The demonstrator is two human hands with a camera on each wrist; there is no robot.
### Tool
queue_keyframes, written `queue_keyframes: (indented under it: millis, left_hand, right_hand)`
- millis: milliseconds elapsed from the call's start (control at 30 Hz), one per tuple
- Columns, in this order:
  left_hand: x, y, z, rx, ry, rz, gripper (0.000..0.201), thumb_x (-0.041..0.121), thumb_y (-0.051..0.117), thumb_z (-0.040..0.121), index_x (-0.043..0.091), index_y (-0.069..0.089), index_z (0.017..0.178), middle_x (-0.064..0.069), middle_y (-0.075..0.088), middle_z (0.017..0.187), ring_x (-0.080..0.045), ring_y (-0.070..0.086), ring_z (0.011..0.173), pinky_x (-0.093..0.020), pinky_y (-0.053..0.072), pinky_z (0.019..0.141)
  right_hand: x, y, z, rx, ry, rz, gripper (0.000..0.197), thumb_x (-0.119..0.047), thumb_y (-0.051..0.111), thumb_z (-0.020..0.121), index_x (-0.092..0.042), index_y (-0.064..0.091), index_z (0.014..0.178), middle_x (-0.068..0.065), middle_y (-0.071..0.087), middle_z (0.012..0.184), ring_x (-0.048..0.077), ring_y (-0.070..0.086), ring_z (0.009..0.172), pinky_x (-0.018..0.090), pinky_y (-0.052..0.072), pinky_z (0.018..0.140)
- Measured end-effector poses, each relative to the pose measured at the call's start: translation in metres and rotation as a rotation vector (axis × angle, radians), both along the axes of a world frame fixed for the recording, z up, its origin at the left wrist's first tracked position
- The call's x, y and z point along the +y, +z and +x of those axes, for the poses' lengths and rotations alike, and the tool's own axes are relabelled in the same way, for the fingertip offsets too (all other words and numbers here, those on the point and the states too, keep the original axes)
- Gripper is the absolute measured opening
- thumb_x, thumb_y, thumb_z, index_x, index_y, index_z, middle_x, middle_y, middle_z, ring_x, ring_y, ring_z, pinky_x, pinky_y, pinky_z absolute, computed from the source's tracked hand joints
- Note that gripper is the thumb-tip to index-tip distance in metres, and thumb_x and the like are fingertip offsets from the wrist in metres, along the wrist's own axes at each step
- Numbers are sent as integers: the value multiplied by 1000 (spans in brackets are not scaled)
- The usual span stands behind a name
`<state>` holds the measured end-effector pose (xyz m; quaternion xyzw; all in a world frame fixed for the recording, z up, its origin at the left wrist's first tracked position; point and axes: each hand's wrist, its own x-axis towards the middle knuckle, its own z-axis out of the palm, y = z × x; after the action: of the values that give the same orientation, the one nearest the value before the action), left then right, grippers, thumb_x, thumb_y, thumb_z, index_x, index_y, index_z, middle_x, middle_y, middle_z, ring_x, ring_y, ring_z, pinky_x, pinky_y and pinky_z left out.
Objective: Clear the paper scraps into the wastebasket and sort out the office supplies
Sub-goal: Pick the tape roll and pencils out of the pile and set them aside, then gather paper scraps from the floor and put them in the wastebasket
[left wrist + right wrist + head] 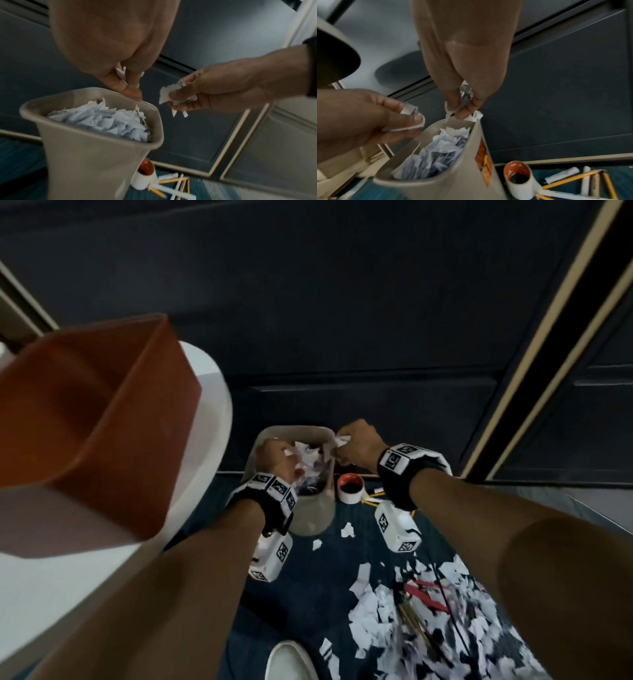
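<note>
White paper scraps (102, 119) fill the beige wastebasket (96, 162) nearly to its rim. My left hand (109, 44) pinches scraps above the rim; my right hand (214, 92) grips a wad just beside it. My forearms hide part of the blurred scrap pile (428, 611). Pencils (570, 178) lie near the cup (520, 175).

Scraps (102, 119) in wastebasket (96, 155) — cup (520, 177) beside.

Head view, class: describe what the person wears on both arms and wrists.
Both forearms are bare, with no sleeves. The left wrist and right wrist each carry a black band set with white blocks printed with black square markers; a white marked box hangs below each wrist.
</note>
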<state>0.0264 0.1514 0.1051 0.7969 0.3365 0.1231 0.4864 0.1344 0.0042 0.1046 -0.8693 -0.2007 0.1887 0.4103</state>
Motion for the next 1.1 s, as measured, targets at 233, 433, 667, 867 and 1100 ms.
queue_keyframes:
  millis: [233,433,667,867,1100]
  left_hand:
    - [22,-11,5,60,39,216,25,22,50,98,17,71,110,-11,68,112,-32,64,102,-31,47,82]
    - [20,-15,5,-25,39,226,29,15,53,98,12,67,123,-12,68,119,-30,64,109,-33,50,91]
    - [-35,-1,-3,-88,-149,188,17,13,61,94,9,71,107,-10,73,99,-27,69,90,-29,53,78]
    - [-125,-12,-25,-21,-423,137,10,10,67,90,7,72,98,-11,74,88,-24,70,78,-35,58,74]
    - [-198,-61,-95,219,-523,-2,14,13,68,91,5,72,101,-10,73,94,-21,68,84,-30,54,75]
  right_hand:
    - [51,-12,-8,4,136,-12,49,-20,78,82,-10,63,127,1,62,109,14,61,101,26,49,79]
    - [21,-5,6,1,89,-27,34,0,57,86,-12,69,116,14,70,107,31,71,91,43,62,76]
    - [-59,13,-13,60,-72,91,18,6,63,81,-6,75,88,16,73,78,16,68,65,33,62,64]
    - [-140,-16,-77,212,-162,163,17,11,63,79,1,69,66,19,61,57,25,53,52,30,47,51]
    - [-227,-93,-148,493,-223,-58,11,-1,68,84,-7,72,76,13,68,70,22,62,59,29,53,58]
